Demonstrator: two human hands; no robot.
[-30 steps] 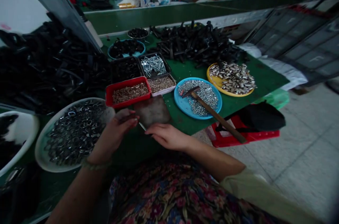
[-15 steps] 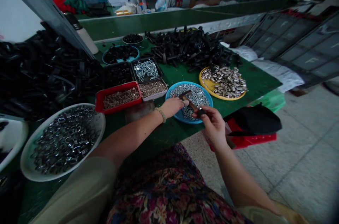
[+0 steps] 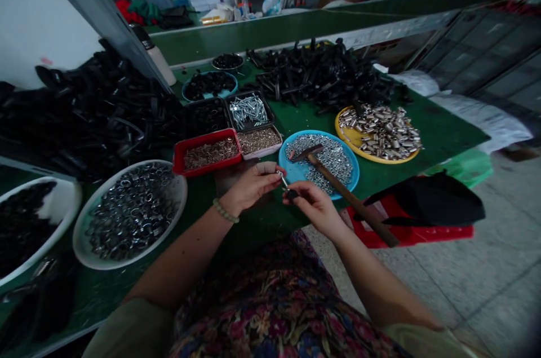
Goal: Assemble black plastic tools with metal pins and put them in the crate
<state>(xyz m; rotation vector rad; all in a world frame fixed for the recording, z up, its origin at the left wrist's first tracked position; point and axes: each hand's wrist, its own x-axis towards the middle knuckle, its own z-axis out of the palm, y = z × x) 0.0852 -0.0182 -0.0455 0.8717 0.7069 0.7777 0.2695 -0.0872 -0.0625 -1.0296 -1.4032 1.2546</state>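
Observation:
My right hand (image 3: pixel 319 208) pinches a small black part (image 3: pixel 291 194) from which a silvery bolt (image 3: pixel 284 180) sticks up. At the bolt's upper end, the fingers of my left hand (image 3: pixel 256 184) are closed; any smaller piece between them is too small to make out. Just beyond both hands, a hammer (image 3: pixel 338 184) rests with its head on a blue plate (image 3: pixel 357 169) of metal nuts (image 3: pixel 333 155), and its wooden handle reaches over the table's edge.
Left of the hands are a red tray (image 3: pixel 207 169) of small screws, a pale tray (image 3: pixel 262 150) of tiny fasteners, a black tray of bolts (image 3: pixel 248 110) and a white basin (image 3: pixel 183 200) of metal rings. A yellow plate (image 3: pixel 391 159) holds metal cylinders. Black parts (image 3: pixel 321 73) are heaped behind.
My left hand has come off the hammer, which now lies across the blue plate, and has moved back to the bolt. My right hand has drawn slightly left with the black part.

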